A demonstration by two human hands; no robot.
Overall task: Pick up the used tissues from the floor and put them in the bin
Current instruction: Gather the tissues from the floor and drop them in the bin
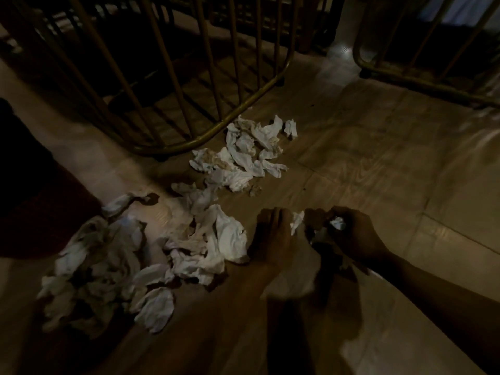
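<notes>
Dim light. Our right hand [354, 234] has its grip closed on a crumpled tissue [337, 223]; our left hand [273, 234] grips a larger tissue [295, 277] hanging below it. Used tissues [232, 239] lie scattered on the floor [378, 163] to the left, more [251, 150] farther off by a metal railing [216, 131]. Dark red bin [29, 212] at far left.

Lighting is dim and warm throughout. Glare patches sit on the glossy floor [378, 158], brightest at the far centre and near right. The white tissues [240, 150] are the brightest items. The left side and near edge are almost black. Straight bars bow toward the frame edges, and fine detail is soft and grainy.
</notes>
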